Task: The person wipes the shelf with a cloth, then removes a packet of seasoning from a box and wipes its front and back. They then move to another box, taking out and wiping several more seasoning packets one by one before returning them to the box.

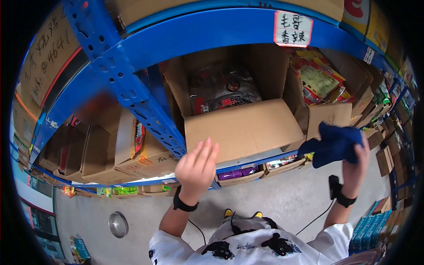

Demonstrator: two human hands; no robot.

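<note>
Reading 毛哥 香辣 on a red-bordered white paper label (293, 28), stuck to the blue metal shelf beam (212, 37) — and, upper left, handwritten 4641 on a brown cardboard box (51, 55), beside partly legible characters.

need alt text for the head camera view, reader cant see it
A person's right hand holds a dark blue cloth while their left hand is at the front flap of an open cardboard box of shiny packets on a blue metal shelf.

A crumpled dark-blue cloth (336, 145) dangles; the cardboard box (243, 129) stands open.
</note>
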